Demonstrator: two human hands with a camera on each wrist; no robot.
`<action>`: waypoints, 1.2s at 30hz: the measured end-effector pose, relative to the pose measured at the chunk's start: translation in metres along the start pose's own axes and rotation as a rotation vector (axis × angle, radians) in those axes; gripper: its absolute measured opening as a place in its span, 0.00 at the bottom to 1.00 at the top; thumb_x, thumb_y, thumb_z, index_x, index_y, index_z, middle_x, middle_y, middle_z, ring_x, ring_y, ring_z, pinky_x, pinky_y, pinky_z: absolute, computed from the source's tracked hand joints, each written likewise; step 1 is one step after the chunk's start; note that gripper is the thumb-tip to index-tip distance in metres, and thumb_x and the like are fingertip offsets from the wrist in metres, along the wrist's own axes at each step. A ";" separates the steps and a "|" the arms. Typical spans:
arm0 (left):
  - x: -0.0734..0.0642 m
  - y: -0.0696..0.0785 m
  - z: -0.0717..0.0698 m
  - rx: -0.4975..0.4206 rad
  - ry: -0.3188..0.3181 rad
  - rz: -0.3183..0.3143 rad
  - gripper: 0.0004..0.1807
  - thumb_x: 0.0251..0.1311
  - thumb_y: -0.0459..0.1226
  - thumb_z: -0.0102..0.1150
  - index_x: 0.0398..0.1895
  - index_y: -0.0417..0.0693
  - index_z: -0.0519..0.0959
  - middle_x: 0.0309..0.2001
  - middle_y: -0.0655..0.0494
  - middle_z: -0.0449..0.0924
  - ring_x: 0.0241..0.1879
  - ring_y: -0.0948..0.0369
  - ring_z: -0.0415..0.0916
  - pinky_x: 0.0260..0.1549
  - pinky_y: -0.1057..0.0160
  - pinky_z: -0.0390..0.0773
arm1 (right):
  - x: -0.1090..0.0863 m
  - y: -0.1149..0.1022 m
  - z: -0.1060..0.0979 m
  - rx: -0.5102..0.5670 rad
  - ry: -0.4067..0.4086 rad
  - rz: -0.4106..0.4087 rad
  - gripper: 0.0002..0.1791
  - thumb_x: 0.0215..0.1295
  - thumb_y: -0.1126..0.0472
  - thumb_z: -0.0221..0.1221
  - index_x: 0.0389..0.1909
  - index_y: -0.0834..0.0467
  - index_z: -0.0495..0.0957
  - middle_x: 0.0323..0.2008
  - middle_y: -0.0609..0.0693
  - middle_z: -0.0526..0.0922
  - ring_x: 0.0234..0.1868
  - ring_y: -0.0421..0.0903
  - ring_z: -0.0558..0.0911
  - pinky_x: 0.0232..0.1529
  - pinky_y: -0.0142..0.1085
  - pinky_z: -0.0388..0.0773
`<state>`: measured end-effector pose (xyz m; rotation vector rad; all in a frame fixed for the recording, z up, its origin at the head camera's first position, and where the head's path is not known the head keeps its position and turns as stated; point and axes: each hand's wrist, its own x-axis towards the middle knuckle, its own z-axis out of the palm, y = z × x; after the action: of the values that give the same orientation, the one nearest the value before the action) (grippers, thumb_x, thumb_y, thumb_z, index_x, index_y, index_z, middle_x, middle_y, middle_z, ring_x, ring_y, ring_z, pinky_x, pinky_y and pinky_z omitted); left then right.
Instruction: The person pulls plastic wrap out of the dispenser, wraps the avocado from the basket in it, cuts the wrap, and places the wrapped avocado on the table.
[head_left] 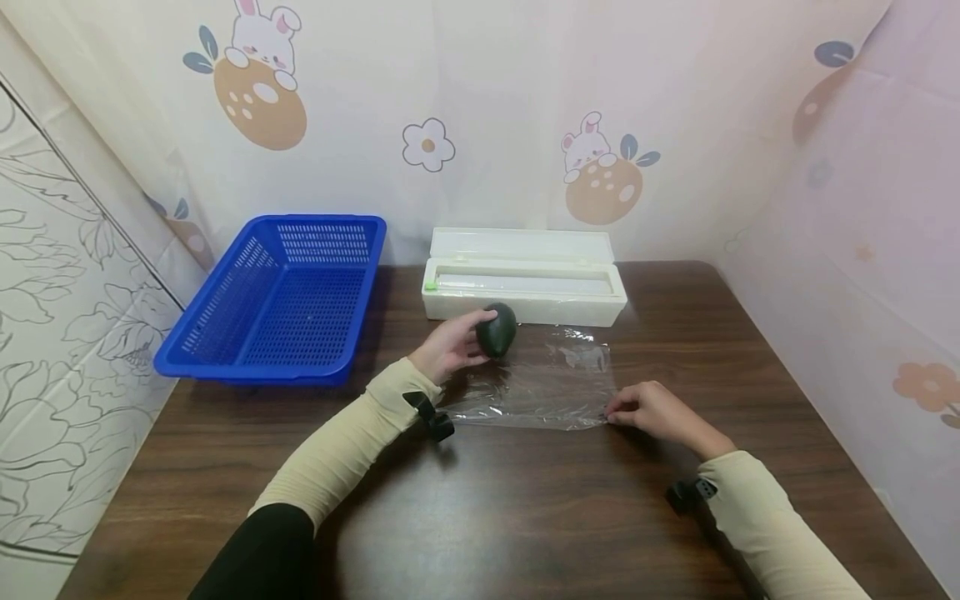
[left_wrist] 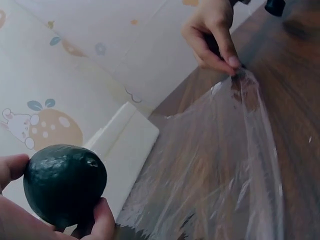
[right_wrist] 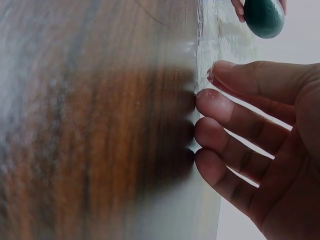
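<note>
A dark green avocado (head_left: 497, 332) is gripped between the thumb and fingers of my left hand (head_left: 450, 346), held over the far left part of a clear sheet of plastic wrap (head_left: 540, 387). In the left wrist view the avocado (left_wrist: 65, 185) looks smooth and glossy. My right hand (head_left: 652, 412) pinches the near right corner of the wrap between thumb and index finger. The right wrist view shows the other fingertips (right_wrist: 210, 132) of that hand down at the tabletop. Wrinkles run along the wrap's near edge.
Behind the wrap stands a white wrap dispenser box (head_left: 525, 310) with its lid raised and a roll inside. A blue slotted basket (head_left: 258, 371) sits at the left of the brown wooden table (head_left: 525, 517). A patterned curtain (head_left: 495, 108) hangs along the back.
</note>
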<state>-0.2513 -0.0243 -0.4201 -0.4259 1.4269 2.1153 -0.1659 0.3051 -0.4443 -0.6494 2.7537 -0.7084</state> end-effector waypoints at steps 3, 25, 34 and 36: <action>0.004 -0.001 0.002 0.081 0.025 0.032 0.27 0.57 0.41 0.67 0.60 0.45 0.75 0.61 0.44 0.74 0.56 0.48 0.76 0.58 0.51 0.75 | 0.000 0.000 0.000 0.001 0.000 -0.002 0.03 0.60 0.62 0.65 0.30 0.55 0.87 0.32 0.46 0.88 0.35 0.40 0.83 0.36 0.35 0.78; 0.006 -0.002 0.026 0.902 -0.031 0.339 0.36 0.50 0.39 0.72 0.64 0.43 0.70 0.61 0.40 0.74 0.57 0.47 0.74 0.57 0.52 0.74 | -0.003 0.001 0.003 0.043 0.043 -0.071 0.03 0.58 0.64 0.65 0.27 0.55 0.86 0.29 0.45 0.87 0.32 0.35 0.81 0.32 0.32 0.77; 0.009 -0.007 0.035 1.252 0.017 0.513 0.35 0.50 0.41 0.72 0.62 0.47 0.71 0.61 0.46 0.76 0.58 0.50 0.74 0.58 0.52 0.74 | 0.000 0.000 -0.001 0.011 -0.009 0.016 0.04 0.59 0.65 0.64 0.30 0.54 0.87 0.32 0.46 0.88 0.35 0.39 0.83 0.36 0.34 0.78; 0.010 -0.008 0.036 1.321 0.021 0.538 0.34 0.50 0.42 0.72 0.62 0.47 0.71 0.60 0.47 0.77 0.58 0.51 0.75 0.57 0.54 0.74 | 0.000 -0.001 -0.001 0.011 -0.012 0.017 0.04 0.59 0.65 0.64 0.30 0.54 0.87 0.32 0.46 0.88 0.35 0.39 0.83 0.36 0.33 0.78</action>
<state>-0.2534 0.0142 -0.4175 0.4991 2.7119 1.0011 -0.1661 0.3046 -0.4429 -0.6250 2.7397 -0.7131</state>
